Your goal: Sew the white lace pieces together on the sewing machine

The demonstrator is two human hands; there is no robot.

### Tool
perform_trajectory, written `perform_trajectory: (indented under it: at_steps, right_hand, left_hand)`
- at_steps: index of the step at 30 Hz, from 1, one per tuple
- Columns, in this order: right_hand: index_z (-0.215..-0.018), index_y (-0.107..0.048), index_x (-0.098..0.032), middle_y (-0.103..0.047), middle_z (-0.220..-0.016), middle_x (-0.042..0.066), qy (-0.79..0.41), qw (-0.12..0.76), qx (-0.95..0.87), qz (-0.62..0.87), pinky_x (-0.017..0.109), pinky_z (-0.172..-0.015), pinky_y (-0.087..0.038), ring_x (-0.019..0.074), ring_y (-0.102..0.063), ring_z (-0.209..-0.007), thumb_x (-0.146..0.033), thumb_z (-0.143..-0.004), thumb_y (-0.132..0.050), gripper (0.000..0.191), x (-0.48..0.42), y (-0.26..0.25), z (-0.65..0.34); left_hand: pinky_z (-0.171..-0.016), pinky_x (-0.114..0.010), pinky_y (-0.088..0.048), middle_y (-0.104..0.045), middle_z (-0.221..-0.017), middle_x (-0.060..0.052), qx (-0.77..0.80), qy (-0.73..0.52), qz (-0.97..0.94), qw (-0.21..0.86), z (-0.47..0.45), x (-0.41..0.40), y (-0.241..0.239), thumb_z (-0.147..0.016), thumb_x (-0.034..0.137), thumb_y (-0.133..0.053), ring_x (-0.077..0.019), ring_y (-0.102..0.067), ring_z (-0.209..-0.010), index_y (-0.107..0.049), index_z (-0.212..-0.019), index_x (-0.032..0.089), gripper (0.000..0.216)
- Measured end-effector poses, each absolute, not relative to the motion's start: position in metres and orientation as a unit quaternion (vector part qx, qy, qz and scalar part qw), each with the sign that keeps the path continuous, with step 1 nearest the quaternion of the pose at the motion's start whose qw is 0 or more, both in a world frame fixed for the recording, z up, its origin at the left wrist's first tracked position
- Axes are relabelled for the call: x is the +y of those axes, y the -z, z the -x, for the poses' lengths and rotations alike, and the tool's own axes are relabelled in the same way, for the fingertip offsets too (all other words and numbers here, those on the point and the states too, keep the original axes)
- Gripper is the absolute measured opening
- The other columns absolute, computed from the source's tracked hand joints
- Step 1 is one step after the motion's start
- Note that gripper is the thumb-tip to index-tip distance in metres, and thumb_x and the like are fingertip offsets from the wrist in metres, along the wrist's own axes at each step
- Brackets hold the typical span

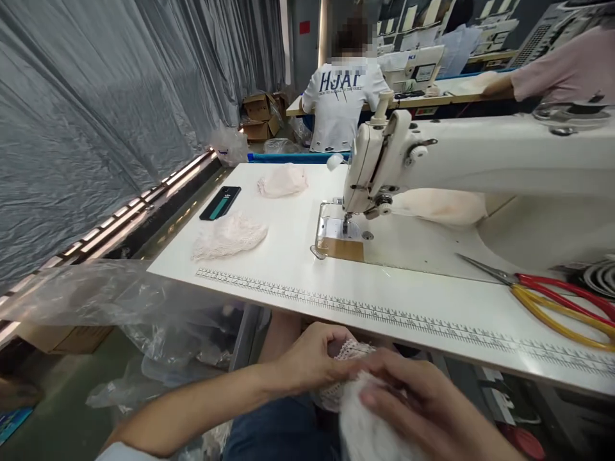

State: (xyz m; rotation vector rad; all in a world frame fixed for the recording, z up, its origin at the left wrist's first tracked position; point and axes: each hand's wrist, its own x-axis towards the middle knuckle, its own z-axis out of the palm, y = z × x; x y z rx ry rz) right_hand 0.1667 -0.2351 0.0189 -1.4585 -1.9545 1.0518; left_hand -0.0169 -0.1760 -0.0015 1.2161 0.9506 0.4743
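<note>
Lace fabric (358, 419), white and kinda bunched up, sits right in the fingers, just this side of the table's near edge. Left hand (312, 362) has its fingers closed on the upper bit, and the right hand (416, 387) pinches it between thumb and fingers. Ahead of the fingertips there's a sewing machine (369, 160) on the white table (288, 237). Ahead and left of them: a phone (221, 203) and two pale pieces (233, 237). Scissors (552, 298) lie off to their right.
</note>
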Motion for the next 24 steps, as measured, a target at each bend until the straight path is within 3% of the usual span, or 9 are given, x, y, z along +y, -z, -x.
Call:
perform_trajectory:
  at_steps: [3, 6, 10, 19, 24]
  right_hand:
    - [-0.1, -0.053, -0.022, -0.054, -0.062, -0.005, -0.443, 0.234, -0.68, 0.534, 0.021, -0.051, -0.042, 0.0124, -0.053, -0.056, -0.042, -0.091, -0.046, 0.023, -0.232, -0.006, -0.156]
    - [-0.11, -0.046, -0.022, -0.048, -0.06, -0.006, -0.481, 0.235, -0.64, 0.551, 0.021, -0.048, -0.037, 0.0124, -0.048, -0.055, -0.04, -0.091, -0.044, 0.026, -0.235, 0.005, -0.153]
    - [-0.109, -0.049, -0.023, -0.043, -0.06, -0.007, -0.493, 0.201, -0.641, 0.552, 0.022, -0.049, -0.034, 0.0126, -0.046, -0.056, -0.036, -0.089, -0.046, 0.024, -0.236, 0.013, -0.156]
    - [-0.098, -0.063, -0.028, -0.063, -0.057, -0.003, -0.403, 0.152, -0.692, 0.579, 0.022, -0.045, -0.035, 0.0153, -0.056, -0.05, -0.035, -0.086, -0.048, 0.02, -0.235, 0.021, -0.159]
    - [-0.085, -0.063, -0.025, -0.06, -0.054, -0.004, -0.452, 0.107, -0.663, 0.587, 0.021, -0.046, -0.032, 0.014, -0.053, -0.051, -0.034, -0.085, -0.051, 0.015, -0.234, 0.011, -0.158]
  left_hand:
    - [-0.055, -0.018, -0.03, -0.049, -0.063, 0.004, 0.415, -0.223, -0.536, 0.7, 0.016, -0.189, 0.011, -0.065, 0.031, -0.074, -0.0074, -0.039, -0.059, -0.063, -0.073, 0.01, 0.026]
    - [-0.059, -0.019, -0.035, -0.057, -0.07, 0.0, 0.399, -0.22, -0.539, 0.708, 0.019, -0.198, 0.019, -0.067, 0.028, -0.072, -0.01, -0.047, -0.065, -0.067, -0.077, 0.009, 0.022]
    - [-0.063, -0.021, -0.039, -0.064, -0.08, -0.005, 0.395, -0.209, -0.541, 0.712, 0.022, -0.202, 0.023, -0.071, 0.025, -0.066, -0.0142, -0.054, -0.072, -0.072, -0.079, 0.01, 0.019]
    - [-0.066, -0.023, -0.045, -0.071, -0.083, -0.008, 0.448, -0.204, -0.473, 0.731, 0.025, -0.206, 0.027, -0.07, 0.026, -0.067, -0.0162, -0.062, -0.073, -0.073, -0.088, 0.01, 0.025]
    - [-0.065, -0.022, -0.045, -0.072, -0.083, -0.007, 0.461, -0.195, -0.464, 0.731, 0.028, -0.212, 0.028, -0.071, 0.021, -0.064, -0.0156, -0.064, -0.074, -0.073, -0.089, 0.011, 0.022]
